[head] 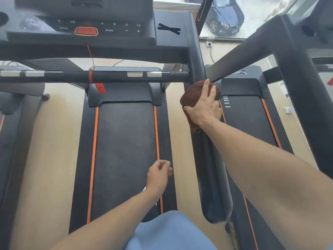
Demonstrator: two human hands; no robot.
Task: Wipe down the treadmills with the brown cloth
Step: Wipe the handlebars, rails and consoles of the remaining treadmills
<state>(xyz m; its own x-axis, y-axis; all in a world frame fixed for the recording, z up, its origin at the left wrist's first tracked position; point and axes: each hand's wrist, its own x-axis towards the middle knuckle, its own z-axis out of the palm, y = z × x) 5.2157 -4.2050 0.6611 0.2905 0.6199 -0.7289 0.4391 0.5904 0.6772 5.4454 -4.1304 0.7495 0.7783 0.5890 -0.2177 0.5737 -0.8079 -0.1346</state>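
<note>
A black treadmill with orange stripes beside its belt (124, 150) stands in front of me. The brown cloth (189, 100) is bunched over its right armrest (212, 177). My right hand (203, 107) lies on top of the cloth and presses it onto the armrest, fingers spread and slightly bent around it. My left hand (158, 175) hangs over the belt's right orange stripe with its fingers loosely curled and nothing in it. The console (81, 27) with a red button sits above, over a crossbar (108, 75).
A second treadmill (250, 121) stands to the right, its upright (302, 98) slanting across the view. Part of a third treadmill (10, 123) shows at the left. A red safety clip (100, 87) hangs from the crossbar. Beige floor lies between the machines.
</note>
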